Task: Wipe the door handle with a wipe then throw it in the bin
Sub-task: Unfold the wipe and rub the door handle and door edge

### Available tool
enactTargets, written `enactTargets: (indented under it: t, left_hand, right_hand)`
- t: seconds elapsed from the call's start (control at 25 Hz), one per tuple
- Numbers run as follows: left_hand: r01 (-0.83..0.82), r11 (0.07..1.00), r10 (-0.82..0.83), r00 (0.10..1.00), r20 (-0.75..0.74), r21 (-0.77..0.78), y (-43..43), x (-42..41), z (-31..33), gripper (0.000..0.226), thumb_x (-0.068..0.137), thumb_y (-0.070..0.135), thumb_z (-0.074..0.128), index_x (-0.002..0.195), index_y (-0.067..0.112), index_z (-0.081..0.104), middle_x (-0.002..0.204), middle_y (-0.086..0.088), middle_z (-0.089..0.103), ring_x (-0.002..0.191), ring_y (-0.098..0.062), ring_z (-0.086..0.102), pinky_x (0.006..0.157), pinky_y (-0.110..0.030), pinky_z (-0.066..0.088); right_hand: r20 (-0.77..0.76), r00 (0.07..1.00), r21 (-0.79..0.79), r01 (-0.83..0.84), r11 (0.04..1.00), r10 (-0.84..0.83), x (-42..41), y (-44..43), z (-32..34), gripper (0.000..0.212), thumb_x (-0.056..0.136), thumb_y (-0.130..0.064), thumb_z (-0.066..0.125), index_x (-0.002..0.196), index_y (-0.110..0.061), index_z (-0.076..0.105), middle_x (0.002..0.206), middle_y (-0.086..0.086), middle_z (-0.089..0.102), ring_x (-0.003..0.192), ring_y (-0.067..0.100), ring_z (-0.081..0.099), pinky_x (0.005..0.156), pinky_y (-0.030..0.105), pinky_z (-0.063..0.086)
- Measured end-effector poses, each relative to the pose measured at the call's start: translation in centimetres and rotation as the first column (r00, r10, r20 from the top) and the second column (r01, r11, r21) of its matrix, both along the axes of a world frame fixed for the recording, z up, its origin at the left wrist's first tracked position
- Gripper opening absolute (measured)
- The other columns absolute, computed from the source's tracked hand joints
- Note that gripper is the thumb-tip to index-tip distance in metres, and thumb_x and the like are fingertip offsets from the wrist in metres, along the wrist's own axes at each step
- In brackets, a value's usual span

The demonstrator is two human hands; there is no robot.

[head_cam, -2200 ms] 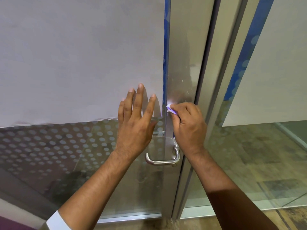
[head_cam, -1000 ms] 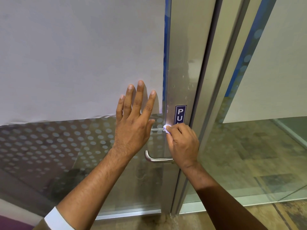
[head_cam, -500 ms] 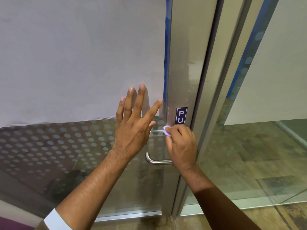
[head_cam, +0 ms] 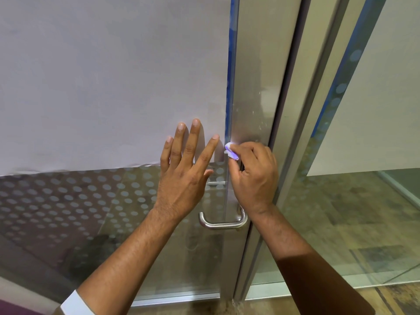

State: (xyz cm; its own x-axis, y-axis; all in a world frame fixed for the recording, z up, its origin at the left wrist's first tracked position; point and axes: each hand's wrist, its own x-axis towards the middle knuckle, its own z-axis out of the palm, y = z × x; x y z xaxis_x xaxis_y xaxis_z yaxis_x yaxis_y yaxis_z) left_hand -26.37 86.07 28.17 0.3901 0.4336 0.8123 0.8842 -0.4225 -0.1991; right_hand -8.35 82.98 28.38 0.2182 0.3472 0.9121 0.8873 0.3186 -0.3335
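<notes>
A metal door handle point(head_cam: 221, 223) curves out from the steel stile point(head_cam: 254, 87) of a glass door; only its lower bend shows below my hands. My right hand point(head_cam: 254, 176) is closed around a small white wipe point(head_cam: 230, 152), whose tip pokes out above the fingers and presses against the stile, above the handle. My left hand point(head_cam: 185, 178) lies flat with fingers spread on the glass, just left of the stile. The bin is out of view.
The door's upper glass point(head_cam: 113, 76) is covered with a frosted white sheet, and dotted film runs below it. To the right stands the door frame point(head_cam: 318, 110) and another glass panel point(head_cam: 363, 201) with floor visible behind.
My right hand has slid the wipe up the stile, from just above the handle to higher up, covering the blue sign. The left hand stayed flat on the glass.
</notes>
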Motion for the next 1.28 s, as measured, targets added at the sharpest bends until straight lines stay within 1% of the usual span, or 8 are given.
enactTargets:
  t: [0.24, 0.32, 0.44, 0.64, 0.76, 1.0, 1.12, 1.28]
  left_hand:
    - [-0.014, 1.0, 0.013, 1.0, -0.005, -0.001, -0.1, -0.1, 0.0, 0.105, 0.09, 0.039, 0.086, 0.173, 0.025, 0.023, 0.18, -0.017, 0.01, 0.167, -0.029, -0.016, 0.136, -0.049, -0.001]
    - [-0.017, 1.0, 0.017, 1.0, 0.0, 0.0, -0.2, -0.2, 0.1, 0.106, 0.089, 0.04, 0.087, 0.172, 0.025, 0.024, 0.18, -0.016, 0.01, 0.167, -0.028, -0.015, 0.136, -0.049, 0.0]
    - [-0.021, 1.0, 0.021, 1.0, 0.004, 0.005, -0.4, -0.1, 0.2, 0.106, 0.089, 0.04, 0.087, 0.172, 0.024, 0.024, 0.179, -0.016, 0.011, 0.168, -0.028, -0.015, 0.136, -0.049, 0.0]
    - [-0.009, 1.0, 0.008, 1.0, 0.023, 0.014, -0.8, -0.1, 0.3, 0.105, 0.089, 0.037, 0.088, 0.171, 0.023, 0.025, 0.179, -0.017, 0.018, 0.166, -0.037, 0.007, 0.135, -0.049, 0.004]
    - [-0.01, 1.0, 0.01, 1.0, 0.027, 0.012, -0.8, 0.0, 0.4, 0.105, 0.089, 0.037, 0.088, 0.171, 0.022, 0.025, 0.179, -0.018, 0.019, 0.165, -0.039, 0.01, 0.135, -0.049, 0.004]
    - [-0.014, 1.0, 0.014, 1.0, 0.017, 0.02, -0.8, -0.1, 0.4, 0.104, 0.089, 0.04, 0.088, 0.171, 0.021, 0.027, 0.178, -0.018, 0.02, 0.164, -0.039, 0.011, 0.134, -0.049, 0.004]
    - [-0.011, 1.0, 0.011, 1.0, 0.014, 0.004, -0.7, -0.1, 0.4, 0.105, 0.088, 0.041, 0.088, 0.171, 0.022, 0.026, 0.178, -0.018, 0.019, 0.164, -0.039, 0.009, 0.134, -0.049, 0.003]
    - [-0.018, 1.0, 0.018, 1.0, 0.01, -0.005, -0.7, 0.0, 0.4, 0.106, 0.089, 0.04, 0.087, 0.172, 0.023, 0.023, 0.179, -0.018, 0.019, 0.165, -0.039, 0.009, 0.134, -0.05, 0.005]
  right_hand:
    - [0.112, 0.992, -0.206, 0.075, 0.976, -0.053, 0.1, -2.1, -7.0, 0.011, 0.091, -0.019, 0.081, 0.101, -0.023, 0.079, 0.092, -0.002, 0.072, 0.074, 0.027, 0.061, 0.063, 0.043, 0.043]
    - [0.124, 0.991, -0.196, 0.081, 0.977, -0.058, 0.1, -2.0, -6.8, 0.011, 0.092, -0.02, 0.08, 0.102, -0.024, 0.079, 0.091, -0.003, 0.073, 0.073, 0.027, 0.059, 0.063, 0.042, 0.041]
    - [0.116, 0.99, -0.099, 0.09, 0.991, -0.079, 0.4, -1.7, -4.0, 0.009, 0.095, -0.025, 0.079, 0.103, -0.028, 0.08, 0.092, -0.007, 0.074, 0.074, 0.025, 0.057, 0.064, 0.041, 0.039]
    - [0.046, 0.995, 0.013, 0.091, 0.996, -0.092, 0.5, -0.4, 0.9, 0.009, 0.1, -0.03, 0.073, 0.105, -0.028, 0.081, 0.095, -0.008, 0.075, 0.079, 0.022, 0.057, 0.067, 0.04, 0.039]
    - [0.06, 0.994, -0.003, 0.092, 0.996, -0.091, 0.5, -0.5, -0.3, 0.009, 0.097, -0.026, 0.075, 0.104, -0.027, 0.081, 0.093, -0.006, 0.074, 0.078, 0.022, 0.058, 0.067, 0.04, 0.039]
    - [0.145, 0.986, -0.167, 0.111, 0.98, -0.087, 0.2, -1.7, -6.8, 0.007, 0.094, -0.027, 0.076, 0.101, -0.028, 0.077, 0.091, -0.007, 0.073, 0.074, 0.024, 0.059, 0.064, 0.04, 0.037]
    - [0.195, 0.977, -0.156, 0.115, 0.981, -0.084, 0.6, -1.8, -7.0, 0.006, 0.098, -0.03, 0.073, 0.102, -0.028, 0.076, 0.091, -0.008, 0.073, 0.073, 0.024, 0.057, 0.064, 0.038, 0.035]
    - [0.131, 0.988, -0.096, 0.09, 0.991, -0.077, 0.7, -1.5, -4.2, 0.008, 0.099, -0.031, 0.073, 0.105, -0.03, 0.078, 0.093, -0.009, 0.076, 0.075, 0.023, 0.06, 0.064, 0.04, 0.038]
